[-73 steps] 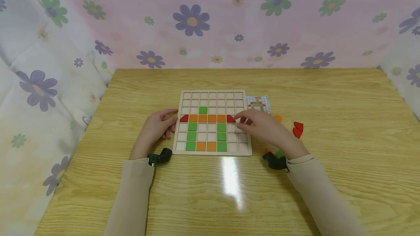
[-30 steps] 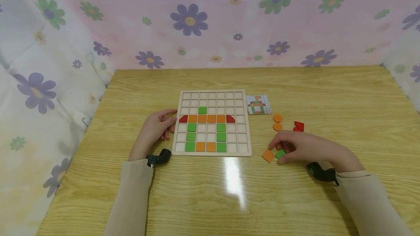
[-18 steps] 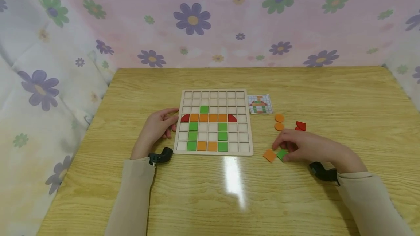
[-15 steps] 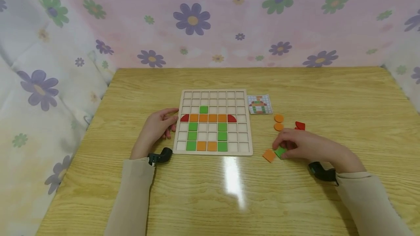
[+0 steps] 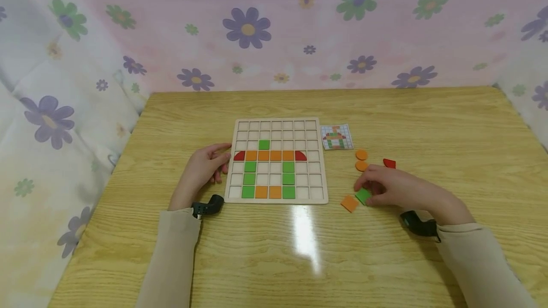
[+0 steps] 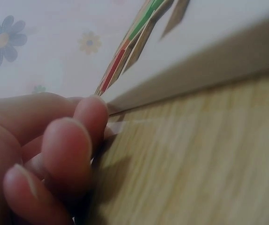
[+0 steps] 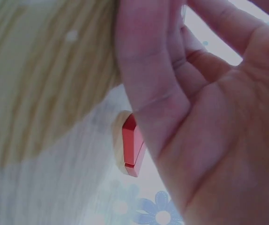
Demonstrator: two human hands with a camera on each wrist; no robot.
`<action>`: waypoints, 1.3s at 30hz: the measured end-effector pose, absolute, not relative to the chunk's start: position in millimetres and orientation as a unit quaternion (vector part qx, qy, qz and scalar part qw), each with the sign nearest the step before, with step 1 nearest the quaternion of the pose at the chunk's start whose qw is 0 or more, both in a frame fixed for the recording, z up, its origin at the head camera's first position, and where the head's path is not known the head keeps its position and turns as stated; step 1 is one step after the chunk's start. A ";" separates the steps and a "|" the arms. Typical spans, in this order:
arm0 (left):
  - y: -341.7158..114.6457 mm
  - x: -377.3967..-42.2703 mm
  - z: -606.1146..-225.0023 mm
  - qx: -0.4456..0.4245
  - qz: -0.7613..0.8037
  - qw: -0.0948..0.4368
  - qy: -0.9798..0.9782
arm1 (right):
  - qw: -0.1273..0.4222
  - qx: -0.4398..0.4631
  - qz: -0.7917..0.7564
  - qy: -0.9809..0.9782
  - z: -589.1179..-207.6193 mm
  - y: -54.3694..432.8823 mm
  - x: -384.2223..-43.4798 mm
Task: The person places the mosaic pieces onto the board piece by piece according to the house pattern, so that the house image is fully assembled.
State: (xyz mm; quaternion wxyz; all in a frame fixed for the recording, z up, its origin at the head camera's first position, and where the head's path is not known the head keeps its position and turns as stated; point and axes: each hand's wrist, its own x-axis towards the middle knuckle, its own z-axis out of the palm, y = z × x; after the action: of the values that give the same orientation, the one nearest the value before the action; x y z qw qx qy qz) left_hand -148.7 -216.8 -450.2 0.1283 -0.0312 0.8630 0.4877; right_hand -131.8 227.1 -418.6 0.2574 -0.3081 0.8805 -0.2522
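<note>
Fingertips of your right hand (image 5: pixel 396 189) pinch a green square tile (image 5: pixel 363 196), tilted up off the table (image 5: pixel 406 118) at one edge, so you appear to be lifting it rather than sliding it. Just to its left an orange square tile (image 5: pixel 349 203) lies flat on the wood, touching or nearly touching the green one. Beyond your knuckles sit two orange round pieces (image 5: pixel 361 160), one behind the other, and a red curved piece (image 5: pixel 389 163) peeks out past the back of your hand; the right wrist view shows red pieces (image 7: pixel 132 145) close under your palm. All of these loose pieces lie on the side of your working hand, near the board.

Your left hand (image 5: pixel 204 169) rests on the table with its fingers loosely curled against the left edge of the wooden grid board (image 5: pixel 277 125), holding nothing. It looks placed there to steady the board. The left wrist view shows those fingers (image 6: pixel 64 140) beside the board's edge, though it is too blurred to tell whether they press it.

On the board, green, orange and red pieces (image 5: pixel 269 170) already fill part of the grid. A small pattern card (image 5: pixel 337 137) lies just beside the board's upper right corner, where you can glance at it.
</note>
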 end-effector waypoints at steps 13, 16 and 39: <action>-215.9 -149.1 -451.7 -0.035 0.490 0.125 0.862 | 0.254 -0.311 -0.258 0.879 -420.9 227.2 -131.7; -215.7 -149.3 -451.6 -0.035 0.494 0.125 0.860 | 0.244 -0.309 -0.263 0.881 -421.3 226.5 -131.3; -217.1 -148.3 -452.7 -0.037 0.499 0.125 0.857 | 0.195 -0.251 -0.284 0.905 -416.1 203.2 -135.7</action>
State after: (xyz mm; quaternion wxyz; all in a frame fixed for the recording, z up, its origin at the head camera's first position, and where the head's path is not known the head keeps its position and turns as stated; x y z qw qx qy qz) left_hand -148.3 -217.1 -452.7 0.1247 -0.0375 0.8567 0.4991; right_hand -135.7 203.2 -416.1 0.1950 -0.2513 0.9045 -0.2839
